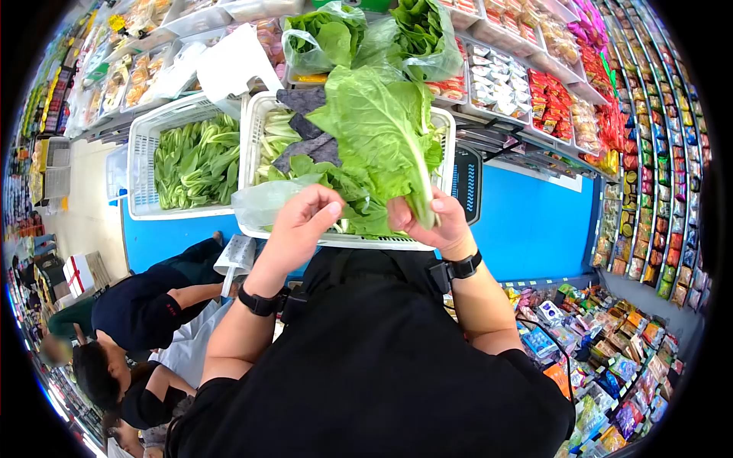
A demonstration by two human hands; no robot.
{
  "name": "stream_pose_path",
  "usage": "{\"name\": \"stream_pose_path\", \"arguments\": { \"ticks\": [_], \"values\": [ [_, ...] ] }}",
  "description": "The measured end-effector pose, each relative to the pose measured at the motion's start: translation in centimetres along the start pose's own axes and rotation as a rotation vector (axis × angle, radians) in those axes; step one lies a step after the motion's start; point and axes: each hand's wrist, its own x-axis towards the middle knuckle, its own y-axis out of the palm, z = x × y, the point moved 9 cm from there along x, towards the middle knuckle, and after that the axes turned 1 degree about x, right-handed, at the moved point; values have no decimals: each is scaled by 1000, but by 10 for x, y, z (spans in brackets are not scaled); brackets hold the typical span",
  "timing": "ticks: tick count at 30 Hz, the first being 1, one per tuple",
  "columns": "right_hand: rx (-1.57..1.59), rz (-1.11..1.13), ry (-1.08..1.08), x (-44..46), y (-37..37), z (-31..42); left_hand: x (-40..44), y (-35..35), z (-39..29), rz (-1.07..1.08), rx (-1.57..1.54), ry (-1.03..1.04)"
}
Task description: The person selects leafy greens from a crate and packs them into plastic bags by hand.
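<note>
Right hand (447, 225): we have the fingers clamped on the pale, smooth, ribbed stem of a leafy green (370, 126). Blade is broad, crinkled, veined, wavy-edged. Long axis runs roughly fore-aft: stem end toward us, tip away and leaning left. It's held above a white plastic crate (448, 153). Left hand (301, 221): fingers curled, thumb near index; we can't tell if they grip anything. Beside it, a filmy clear bag (263, 200). In that crate, dark wrinkled sheet (309, 149). Further left, a second slatted crate (140, 175) carries glossy, slim-leaved greens (198, 164).
</note>
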Motion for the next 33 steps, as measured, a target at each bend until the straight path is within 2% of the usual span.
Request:
{"name": "stream_pose_path", "arguments": {
  "ticks": [3,5,7,8,9,11,12,13,15,16,17,19,23,25,28,29,30,31,33],
  "values": [
    [75,75,65,13,15,-25,6,10,5,10,16,66],
    [78,91,96,14,29,-33,9,20,29,122,44,27],
    [-192,-174,248,11,29,-41,7,36,22,183,-25,-49],
    [-428,-115,228,9,12,-42,9,33,17,102,-28,3],
    [-427,-113,230,13,17,-40,10,28,12,22,-30,55],
    [-754,-250,233,19,26,-24,12,20,18,8,-126,23],
    [-1069,-284,192,19,32,-10,12,15,23,-18,-192,5],
    [-1069,-285,192,18,35,-10,12,11,25,-43,-259,-12],
    [-1276,-323,-27,16,51,5,11,10,17,-31,-233,11],
    [-1117,-316,-5,15,52,0,11,9,11,-41,-176,47],
    [-1119,-316,-4,16,53,-4,11,8,6,-51,-117,83],
    [-927,-331,-110,18,54,-5,11,9,6,-63,-119,72],
    [-972,-385,-107,19,45,-4,8,9,20,-20,-145,47],
    [-674,-418,-94,21,33,-4,8,9,18,27,-159,80],
    [-783,-460,-134,15,17,-3,8,13,16,-22,-12,73],
    [-854,-491,-161,13,17,0,11,12,10,-93,-46,164],
    [-856,-489,-159,12,24,-1,10,8,4,-165,-80,254],
    [-773,-485,-166,13,36,-2,10,8,7,-168,-82,255],
    [-692,-476,-170,11,30,-7,9,0,9,-273,85,275]
  ]
}}
